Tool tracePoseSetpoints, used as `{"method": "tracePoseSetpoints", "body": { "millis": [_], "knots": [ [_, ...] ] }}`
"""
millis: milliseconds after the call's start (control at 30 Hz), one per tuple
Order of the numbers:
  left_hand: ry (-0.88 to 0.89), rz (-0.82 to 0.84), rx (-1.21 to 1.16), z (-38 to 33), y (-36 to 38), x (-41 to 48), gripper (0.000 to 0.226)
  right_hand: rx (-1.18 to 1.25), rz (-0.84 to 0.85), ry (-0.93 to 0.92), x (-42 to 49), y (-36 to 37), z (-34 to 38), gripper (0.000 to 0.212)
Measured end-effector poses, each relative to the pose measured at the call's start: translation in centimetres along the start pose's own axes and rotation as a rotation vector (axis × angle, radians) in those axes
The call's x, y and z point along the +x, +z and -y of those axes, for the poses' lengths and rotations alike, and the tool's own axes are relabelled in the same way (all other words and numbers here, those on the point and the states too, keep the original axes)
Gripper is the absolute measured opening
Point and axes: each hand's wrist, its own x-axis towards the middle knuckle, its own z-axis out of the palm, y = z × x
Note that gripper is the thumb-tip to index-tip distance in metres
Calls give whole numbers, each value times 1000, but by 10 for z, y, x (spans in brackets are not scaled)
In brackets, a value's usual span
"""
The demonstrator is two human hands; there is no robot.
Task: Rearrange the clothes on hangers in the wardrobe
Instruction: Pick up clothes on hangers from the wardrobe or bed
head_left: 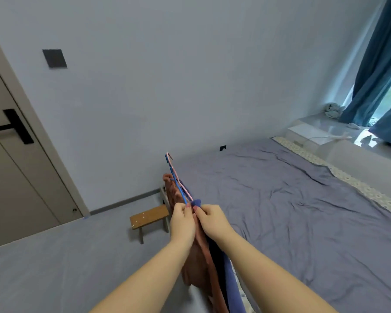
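Between hands [195, 220]: hangers [178, 188], clothes [203, 251] pinched.

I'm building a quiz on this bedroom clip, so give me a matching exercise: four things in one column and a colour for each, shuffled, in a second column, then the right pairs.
Things:
1. curtain
2. stool
3. door handle
4. bed sheet

Colours:
A. black
B. greyish purple
C. teal blue
D. brown wood

Pairs: 1-C, 2-D, 3-A, 4-B.
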Motion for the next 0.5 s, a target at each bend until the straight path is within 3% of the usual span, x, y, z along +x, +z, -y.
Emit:
{"method": "tracePoseSetpoints", "body": {
  "millis": [300,500],
  "knots": [
    [-104,126,-212,-6,-7,69,15,130,-72,79,54,26,11,36],
    [-156,81,-276,-7,1,104,11,227,8,115,90,34,14,39]
  ]
}}
